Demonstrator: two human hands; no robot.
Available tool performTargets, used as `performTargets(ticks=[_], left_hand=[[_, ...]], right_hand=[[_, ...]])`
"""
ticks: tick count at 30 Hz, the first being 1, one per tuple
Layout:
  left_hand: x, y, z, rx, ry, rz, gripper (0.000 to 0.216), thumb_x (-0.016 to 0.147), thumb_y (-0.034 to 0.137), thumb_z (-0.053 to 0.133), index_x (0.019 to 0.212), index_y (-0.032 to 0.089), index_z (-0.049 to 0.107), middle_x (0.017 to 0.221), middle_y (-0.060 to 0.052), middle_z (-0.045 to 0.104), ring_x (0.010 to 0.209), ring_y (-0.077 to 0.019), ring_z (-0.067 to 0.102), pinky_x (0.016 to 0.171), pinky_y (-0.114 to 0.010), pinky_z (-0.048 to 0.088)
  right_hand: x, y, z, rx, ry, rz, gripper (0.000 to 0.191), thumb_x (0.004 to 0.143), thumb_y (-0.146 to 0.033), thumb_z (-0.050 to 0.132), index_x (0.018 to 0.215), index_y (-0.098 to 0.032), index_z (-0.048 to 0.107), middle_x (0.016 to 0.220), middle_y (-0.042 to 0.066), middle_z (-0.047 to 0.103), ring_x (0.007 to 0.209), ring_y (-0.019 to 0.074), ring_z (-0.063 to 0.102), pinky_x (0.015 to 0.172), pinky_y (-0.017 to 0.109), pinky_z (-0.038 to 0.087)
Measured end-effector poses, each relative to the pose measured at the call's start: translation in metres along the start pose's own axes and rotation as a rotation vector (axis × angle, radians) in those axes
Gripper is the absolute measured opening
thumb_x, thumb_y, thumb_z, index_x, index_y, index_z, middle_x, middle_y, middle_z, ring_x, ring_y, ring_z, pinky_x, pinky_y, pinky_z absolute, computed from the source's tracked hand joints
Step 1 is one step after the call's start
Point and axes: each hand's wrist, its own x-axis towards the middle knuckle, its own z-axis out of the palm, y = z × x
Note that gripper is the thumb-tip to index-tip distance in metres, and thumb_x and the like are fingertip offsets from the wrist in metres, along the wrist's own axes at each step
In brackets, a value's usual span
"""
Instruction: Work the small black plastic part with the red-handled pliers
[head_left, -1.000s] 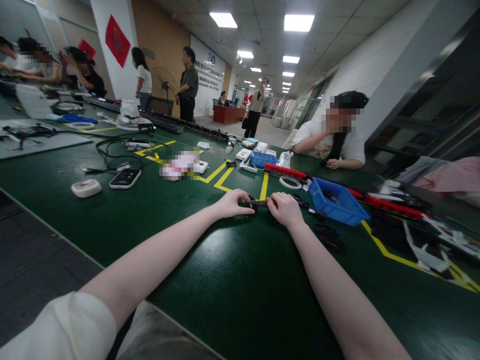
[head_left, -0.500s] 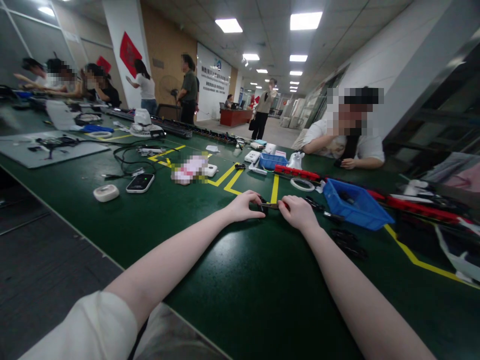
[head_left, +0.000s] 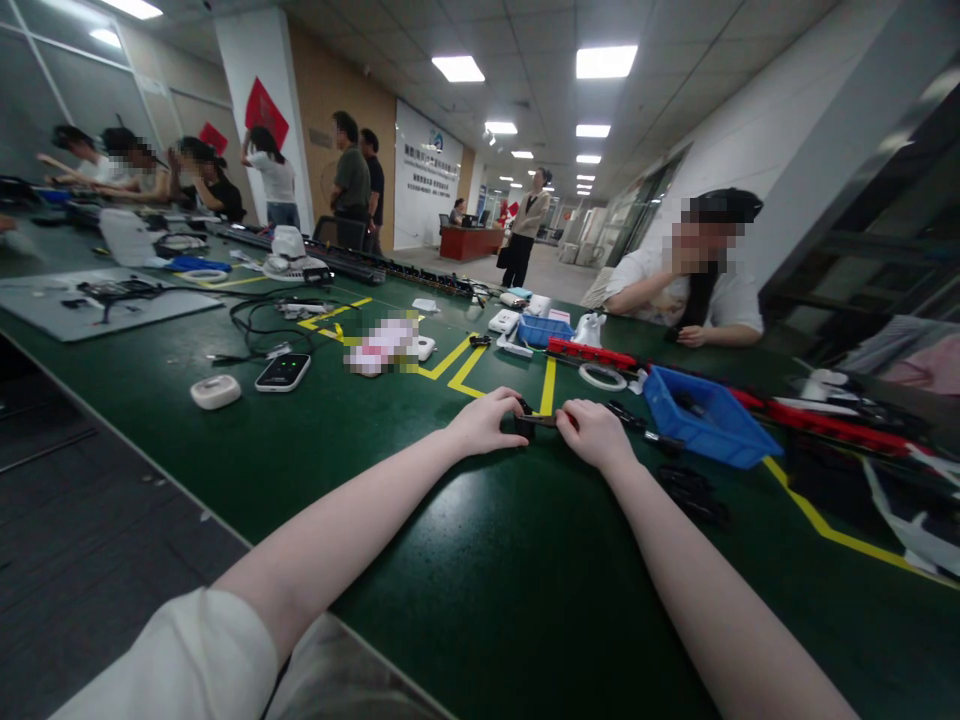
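Note:
My left hand point(head_left: 486, 422) pinches a small black part point(head_left: 526, 427) between thumb and fingers, just above the green table point(head_left: 480, 560). Closed around the end of a thin, brownish metal tool point(head_left: 544, 421) is my right hand point(head_left: 598, 434). The tool's tip meets or lies across the black part; its exact kind is too small to make out. Beside my right hand are several black pieces point(head_left: 626, 415), and a blue bin point(head_left: 709, 420) with dark parts inside stands farther right. A loose group of black parts point(head_left: 691, 495) lies near my right forearm.
To the left lie a white case point(head_left: 215, 392), a black-and-white handheld device point(head_left: 283, 372), a pink phone-like item point(head_left: 381, 345) and coiled black cables point(head_left: 251, 320). A white ring point(head_left: 602, 376) and a red rail point(head_left: 592, 354) are ahead. Across the table a person point(head_left: 697, 280) sits.
My view has tilted slightly, so the scene sits a little lower. Both hands keep their hold, with the tool still at the black part. People in the background have shifted.

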Motion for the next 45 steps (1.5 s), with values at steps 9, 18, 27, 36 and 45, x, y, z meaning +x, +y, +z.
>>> performTargets(ticks=[9, 18, 27, 36, 45], left_hand=[[0.003, -0.008, 0.007, -0.139, 0.060, -0.046, 0.033, 0.069, 0.036, 0.083, 0.090, 0.016, 0.068, 0.116, -0.012, 0.062, 0.108, -0.0243, 0.063, 0.096, -0.039, 0.050], [0.003, -0.013, 0.010, -0.196, 0.030, -0.075, 0.035, 0.066, 0.038, 0.085, 0.088, 0.015, 0.069, 0.110, -0.012, 0.064, 0.097, -0.0221, 0.064, 0.091, -0.038, 0.052], [0.003, -0.016, 0.010, -0.193, 0.008, -0.081, 0.037, 0.066, 0.038, 0.084, 0.091, 0.016, 0.069, 0.104, -0.008, 0.066, 0.096, -0.0210, 0.064, 0.091, -0.036, 0.051], [0.003, -0.016, 0.010, -0.201, 0.008, -0.099, 0.036, 0.067, 0.039, 0.084, 0.091, 0.016, 0.071, 0.105, -0.008, 0.066, 0.093, -0.0193, 0.063, 0.091, -0.035, 0.051], [0.004, -0.019, 0.012, -0.240, 0.019, -0.098, 0.036, 0.068, 0.038, 0.084, 0.093, 0.015, 0.072, 0.109, -0.009, 0.065, 0.087, -0.0163, 0.063, 0.088, -0.034, 0.052]], right_hand=[[0.000, 0.000, 0.000, -0.021, 0.024, -0.011, 0.028, 0.093, -0.031, 0.038, 0.072, -0.020, 0.053, 0.071, 0.006, 0.059, 0.070, 0.0183, 0.051, 0.069, 0.031, 0.032], [0.000, 0.001, 0.003, -0.042, 0.033, -0.021, 0.028, 0.093, -0.033, 0.041, 0.073, -0.019, 0.055, 0.073, 0.006, 0.061, 0.072, 0.0182, 0.052, 0.069, 0.031, 0.031], [-0.002, 0.000, 0.003, -0.074, 0.035, 0.018, 0.031, 0.095, -0.036, 0.039, 0.076, -0.019, 0.057, 0.078, 0.008, 0.064, 0.078, 0.0200, 0.054, 0.072, 0.032, 0.032], [-0.002, -0.002, 0.000, -0.057, -0.028, 0.023, 0.033, 0.096, -0.036, 0.038, 0.075, -0.020, 0.057, 0.077, 0.007, 0.063, 0.074, 0.0190, 0.052, 0.070, 0.032, 0.032], [-0.001, -0.004, -0.002, -0.043, -0.039, 0.031, 0.032, 0.096, -0.035, 0.037, 0.074, -0.020, 0.055, 0.076, 0.007, 0.061, 0.073, 0.0187, 0.052, 0.070, 0.031, 0.032]])
